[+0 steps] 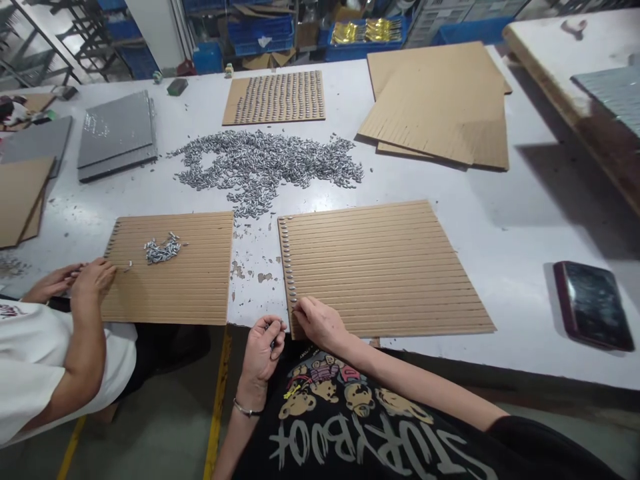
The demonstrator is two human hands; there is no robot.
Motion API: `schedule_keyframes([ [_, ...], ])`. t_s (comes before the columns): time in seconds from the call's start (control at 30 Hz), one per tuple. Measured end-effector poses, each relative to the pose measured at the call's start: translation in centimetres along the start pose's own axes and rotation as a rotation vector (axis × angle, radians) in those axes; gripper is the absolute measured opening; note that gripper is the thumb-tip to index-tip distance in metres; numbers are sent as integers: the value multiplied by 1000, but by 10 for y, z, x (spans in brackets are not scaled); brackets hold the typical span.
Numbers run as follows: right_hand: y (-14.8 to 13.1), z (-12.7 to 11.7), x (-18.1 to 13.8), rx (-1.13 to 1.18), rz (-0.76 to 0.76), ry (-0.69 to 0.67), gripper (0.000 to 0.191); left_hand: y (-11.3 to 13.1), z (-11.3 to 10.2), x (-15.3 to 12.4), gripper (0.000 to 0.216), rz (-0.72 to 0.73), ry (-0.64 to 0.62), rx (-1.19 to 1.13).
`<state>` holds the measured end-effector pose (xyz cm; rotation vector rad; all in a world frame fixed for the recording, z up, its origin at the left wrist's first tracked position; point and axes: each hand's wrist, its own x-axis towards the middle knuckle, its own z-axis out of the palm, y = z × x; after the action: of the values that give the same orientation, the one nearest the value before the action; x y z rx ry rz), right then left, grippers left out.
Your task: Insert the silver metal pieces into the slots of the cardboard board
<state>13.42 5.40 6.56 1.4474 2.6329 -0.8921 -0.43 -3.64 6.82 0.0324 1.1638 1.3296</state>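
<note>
My right hand (pixel 317 321) rests on the near left corner of a ribbed cardboard sheet (pixel 390 267), fingers pinched at the bottom of a column of small silver pieces (pixel 287 263) set along its left edge. My left hand (pixel 263 350) hovers just off the table edge, fingers curled around small silver pieces. A big loose pile of silver pieces (pixel 265 163) lies mid-table beyond the sheet.
A co-worker's hands (pixel 83 277) work at a second ribbed sheet (pixel 175 267) with a small heap of pieces on the left. A filled sheet (pixel 275 98), stacked cardboard (pixel 440 107), grey boards (pixel 117 133) and a phone (pixel 593 305) lie on the white table (pixel 505 220).
</note>
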Motion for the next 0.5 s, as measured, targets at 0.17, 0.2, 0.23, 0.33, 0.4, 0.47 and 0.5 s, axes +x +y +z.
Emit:
schedule_keyframes([
  [0.17,1,2,1,-47,-4,17,19,-5,6,-2,34,8,12,9],
  [0.2,2,1,1,-19,-7,21,18,-5,7,-2,34,12,16,16],
  [0.23,3,-1,0,37,-22,31,16,-6,8,-3,34,19,19,27],
  [0.33,4,-9,-8,347,-101,92,12,-9,10,-5,34,43,16,92],
  [0.4,3,-16,-16,573,-127,67,16,-12,11,-7,32,57,10,146],
  [0.47,4,-19,-23,715,-106,-17,22,-14,13,-9,32,43,-1,189],
  [0.5,4,-20,-25,756,-90,-56,24,-15,14,-9,33,28,-8,205],
])
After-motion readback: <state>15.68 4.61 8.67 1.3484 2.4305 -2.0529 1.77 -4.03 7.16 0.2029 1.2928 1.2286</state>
